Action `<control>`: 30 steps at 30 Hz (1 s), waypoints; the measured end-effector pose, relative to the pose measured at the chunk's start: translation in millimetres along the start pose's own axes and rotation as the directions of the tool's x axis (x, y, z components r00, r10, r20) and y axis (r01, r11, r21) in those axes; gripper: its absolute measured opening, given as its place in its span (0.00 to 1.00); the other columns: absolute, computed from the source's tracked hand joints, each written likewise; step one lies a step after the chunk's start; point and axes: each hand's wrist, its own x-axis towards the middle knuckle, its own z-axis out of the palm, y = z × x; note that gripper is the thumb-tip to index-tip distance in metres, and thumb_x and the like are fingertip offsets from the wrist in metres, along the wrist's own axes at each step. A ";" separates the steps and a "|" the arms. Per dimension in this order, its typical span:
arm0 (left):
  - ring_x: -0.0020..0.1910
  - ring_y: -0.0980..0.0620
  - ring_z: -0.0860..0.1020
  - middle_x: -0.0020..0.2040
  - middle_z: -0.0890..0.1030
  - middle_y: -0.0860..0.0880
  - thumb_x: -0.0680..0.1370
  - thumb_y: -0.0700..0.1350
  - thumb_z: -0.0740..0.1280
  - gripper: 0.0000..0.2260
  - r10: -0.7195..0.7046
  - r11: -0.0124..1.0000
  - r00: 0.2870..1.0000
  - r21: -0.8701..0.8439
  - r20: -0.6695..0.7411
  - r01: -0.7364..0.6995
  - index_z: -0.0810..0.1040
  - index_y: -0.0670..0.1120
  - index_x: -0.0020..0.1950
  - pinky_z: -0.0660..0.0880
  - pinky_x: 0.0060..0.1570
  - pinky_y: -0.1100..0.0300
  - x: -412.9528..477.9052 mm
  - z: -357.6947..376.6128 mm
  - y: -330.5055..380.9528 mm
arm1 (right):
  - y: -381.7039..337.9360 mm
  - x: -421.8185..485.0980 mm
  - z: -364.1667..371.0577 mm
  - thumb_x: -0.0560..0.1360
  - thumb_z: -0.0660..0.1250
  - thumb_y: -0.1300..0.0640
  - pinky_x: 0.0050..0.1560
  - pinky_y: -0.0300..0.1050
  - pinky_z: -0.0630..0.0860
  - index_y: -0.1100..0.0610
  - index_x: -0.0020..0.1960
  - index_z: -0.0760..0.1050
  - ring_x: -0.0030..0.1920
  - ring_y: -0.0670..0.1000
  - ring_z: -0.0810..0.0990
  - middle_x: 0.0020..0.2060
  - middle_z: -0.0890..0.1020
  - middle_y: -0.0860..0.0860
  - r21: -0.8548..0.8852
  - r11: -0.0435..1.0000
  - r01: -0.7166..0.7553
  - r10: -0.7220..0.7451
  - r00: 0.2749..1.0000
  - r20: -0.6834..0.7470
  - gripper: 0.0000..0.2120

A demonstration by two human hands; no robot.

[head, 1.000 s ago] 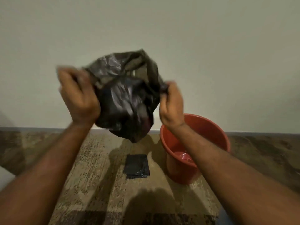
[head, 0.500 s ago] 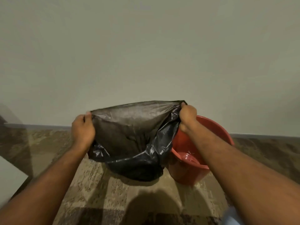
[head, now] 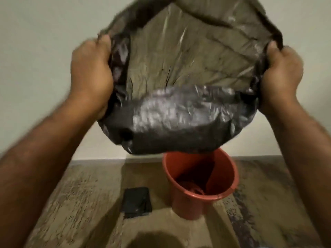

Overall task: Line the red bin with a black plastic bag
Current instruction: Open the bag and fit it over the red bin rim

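The black plastic bag [head: 188, 83] is held up in the air with its mouth spread wide towards me, puffed out with air. My left hand [head: 89, 68] grips the mouth's left edge and my right hand [head: 283, 68] grips its right edge. The red bin [head: 200, 181] stands upright on the carpet below the bag's lower right part, apart from it. Its far rim is hidden behind the bag.
A folded black bag [head: 137, 202] lies on the patterned carpet [head: 80, 203] just left of the bin. A plain light wall [head: 35, 51] rises behind, meeting the floor right behind the bin.
Both hands have swung the bag up from low beside the bin to high above it and moved further apart. The bag has filled with air and its mouth has opened wide.
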 end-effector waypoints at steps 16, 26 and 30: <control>0.37 0.51 0.77 0.38 0.79 0.49 0.83 0.47 0.59 0.13 -0.376 0.842 0.876 -0.284 0.301 0.459 0.76 0.48 0.41 0.72 0.39 0.57 -108.5 63.2 -66.5 | 121.6 -36.5 -124.6 0.80 0.63 0.53 0.36 0.45 0.70 0.53 0.35 0.73 0.32 0.50 0.74 0.26 0.76 0.46 -0.125 0.958 -0.258 0.270 0.959 0.089 0.15; 0.45 0.41 0.80 0.46 0.82 0.38 0.83 0.49 0.58 0.15 -0.445 0.864 0.815 -0.063 0.370 0.500 0.78 0.41 0.47 0.75 0.45 0.51 -137.6 91.9 -117.2 | 179.5 -46.0 -139.1 0.81 0.62 0.52 0.28 0.40 0.66 0.53 0.34 0.71 0.26 0.47 0.69 0.23 0.72 0.45 -0.205 0.925 -0.321 0.348 0.931 0.110 0.17; 0.44 0.45 0.78 0.44 0.80 0.42 0.83 0.49 0.58 0.14 -0.481 0.859 0.801 0.009 0.357 0.511 0.76 0.44 0.44 0.71 0.44 0.53 -135.2 117.8 -140.8 | 216.8 -39.6 -122.8 0.81 0.61 0.52 0.32 0.45 0.66 0.54 0.35 0.70 0.30 0.51 0.70 0.29 0.72 0.52 -0.269 0.904 -0.332 0.372 0.921 0.115 0.16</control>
